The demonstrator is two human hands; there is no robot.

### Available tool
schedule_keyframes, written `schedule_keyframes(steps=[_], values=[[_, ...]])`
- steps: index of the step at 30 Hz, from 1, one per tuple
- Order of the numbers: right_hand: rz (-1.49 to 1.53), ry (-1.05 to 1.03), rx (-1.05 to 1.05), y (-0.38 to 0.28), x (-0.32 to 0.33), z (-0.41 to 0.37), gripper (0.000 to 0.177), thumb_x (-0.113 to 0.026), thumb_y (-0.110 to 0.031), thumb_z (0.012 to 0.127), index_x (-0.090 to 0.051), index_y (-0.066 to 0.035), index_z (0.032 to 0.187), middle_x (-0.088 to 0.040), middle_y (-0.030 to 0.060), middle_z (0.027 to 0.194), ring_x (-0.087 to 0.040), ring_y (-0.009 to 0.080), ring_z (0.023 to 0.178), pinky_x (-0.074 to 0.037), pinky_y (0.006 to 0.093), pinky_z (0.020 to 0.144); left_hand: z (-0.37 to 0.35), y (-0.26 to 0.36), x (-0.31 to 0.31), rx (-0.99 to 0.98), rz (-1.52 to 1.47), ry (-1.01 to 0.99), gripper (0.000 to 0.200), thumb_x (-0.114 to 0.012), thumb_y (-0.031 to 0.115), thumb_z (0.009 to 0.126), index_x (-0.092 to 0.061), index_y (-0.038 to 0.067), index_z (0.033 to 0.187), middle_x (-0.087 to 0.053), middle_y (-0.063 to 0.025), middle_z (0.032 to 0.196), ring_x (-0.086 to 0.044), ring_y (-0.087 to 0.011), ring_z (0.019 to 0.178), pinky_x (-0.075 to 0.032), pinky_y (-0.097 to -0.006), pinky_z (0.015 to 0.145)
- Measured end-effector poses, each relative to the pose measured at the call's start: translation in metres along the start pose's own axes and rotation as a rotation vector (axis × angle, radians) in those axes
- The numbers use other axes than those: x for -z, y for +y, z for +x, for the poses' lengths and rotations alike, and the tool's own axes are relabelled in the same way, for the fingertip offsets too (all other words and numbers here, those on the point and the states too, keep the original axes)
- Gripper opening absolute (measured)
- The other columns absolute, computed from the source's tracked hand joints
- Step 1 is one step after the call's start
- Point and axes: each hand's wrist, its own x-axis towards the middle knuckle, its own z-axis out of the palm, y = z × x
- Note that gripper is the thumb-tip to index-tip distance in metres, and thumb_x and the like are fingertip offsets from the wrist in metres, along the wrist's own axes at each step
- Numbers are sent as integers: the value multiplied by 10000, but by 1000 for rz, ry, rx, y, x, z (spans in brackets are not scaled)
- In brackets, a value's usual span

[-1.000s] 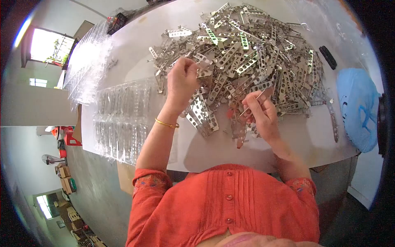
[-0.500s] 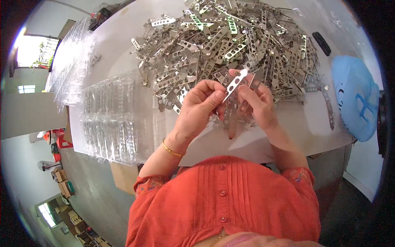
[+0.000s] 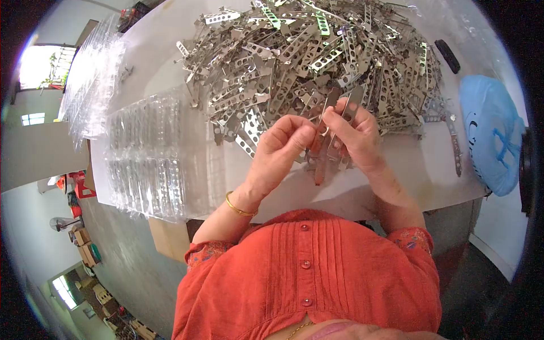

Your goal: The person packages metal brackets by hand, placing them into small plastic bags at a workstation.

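Observation:
My left hand is closed in a pinch at the lower edge of a thin metal strip seen nearly edge-on. My right hand presses its thumb against that same strip. A second metal strip with round holes stands up between the fingers of the right hand. Beneath both hands, several more strips are partly hidden and blurred. Just beyond my fingers spreads a large heap of flat perforated metal strips.
Clear plastic trays lie at the left of the white table, with a stack of clear plastic sheets behind. To the right are a tied blue plastic bag, a black bar-shaped object and a loose strip.
The bright strip between my hands has turned from showing its flat face to nearly edge-on. My right thumb has come up onto it, and the hands are a little closer together.

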Motion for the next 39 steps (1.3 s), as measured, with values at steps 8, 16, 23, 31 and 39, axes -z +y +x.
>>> schedule_keyframes(steps=[8, 16, 23, 31, 39], values=[[-2, -120, -13, 4, 0, -3, 152, -676, -195, 943, -634, -55, 984, -635, -35, 744, -563, 17, 621, -431, 191, 528, -3, -5, 3, 224, -438, -85, 157, -643, 150, 978, -620, 36, 1083, -665, -20, 964, -639, -118, 867, -517, -266, 771], [-59, -148, -20, -5, 0, -3, 209, -694, -221, 939, -629, -39, 1020, -667, -5, 812, -598, 38, 673, -482, 204, 590, -2, -12, 8, 216, -522, -118, 161, -635, 128, 977, -611, 32, 1104, -656, -24, 970, -644, -133, 865, -526, -273, 781], [-59, -172, 29, 2, 1, -3, 185, -687, -198, 941, -625, -44, 1023, -669, 0, 864, -610, 36, 717, -488, 208, 596, -2, -15, 11, 211, -511, -137, 152, -626, 118, 981, -604, 35, 1107, -662, -35, 985, -652, -141, 890, -537, -295, 824], [-100, -178, -6, 5, 2, -4, 163, -682, -155, 936, -604, -53, 1035, -660, -1, 864, -608, 32, 687, -479, 199, 568, -4, -20, 12, 174, -427, -113, 163, -618, 148, 992, -594, 31, 1103, -657, -40, 990, -642, -136, 908, -530, -301, 840], [-102, -151, 65, 12, 0, -4, 153, -685, -143, 929, -602, -51, 1017, -654, -7, 855, -576, 22, 670, -461, 202, 565, -4, -19, 11, 171, -412, -119, 173, -617, 157, 993, -595, 28, 1106, -654, -39, 987, -638, -136, 893, -527, -300, 834]])
